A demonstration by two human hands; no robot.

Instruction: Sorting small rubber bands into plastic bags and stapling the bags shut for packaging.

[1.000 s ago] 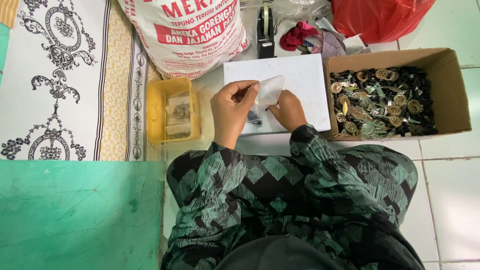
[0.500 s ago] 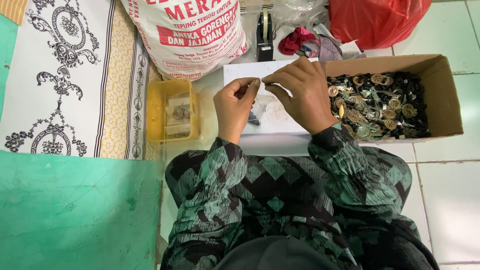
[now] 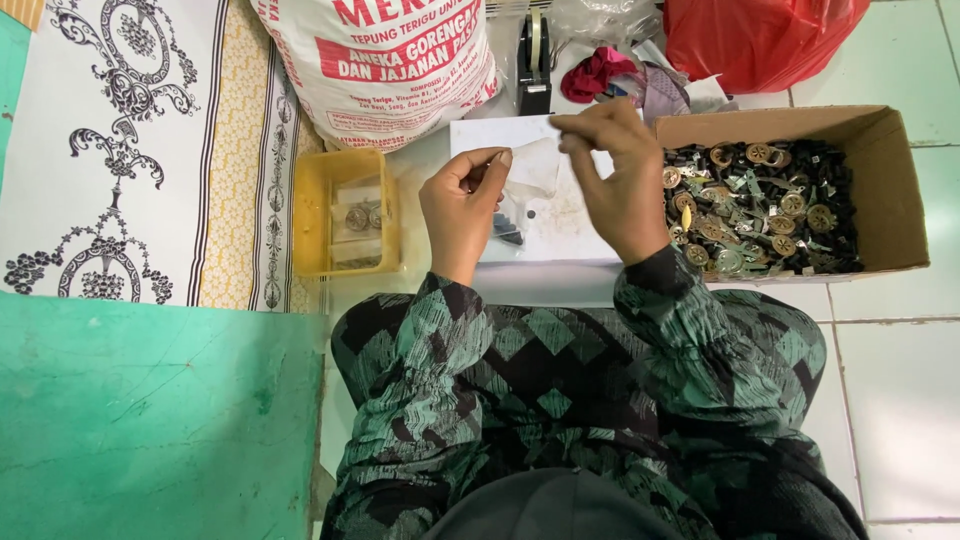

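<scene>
- our left hand (image 3: 462,205) pinches one edge of a small clear plastic bag (image 3: 530,170), centre frame.
- our right hand (image 3: 618,175) pinches its other edge, beside the cardboard box (image 3: 890,170) of metal parts (image 3: 765,210).

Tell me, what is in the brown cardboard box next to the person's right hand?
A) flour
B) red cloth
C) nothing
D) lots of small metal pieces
D: the cardboard box beside the right hand is filled with many small round and dark metal pieces.
</scene>
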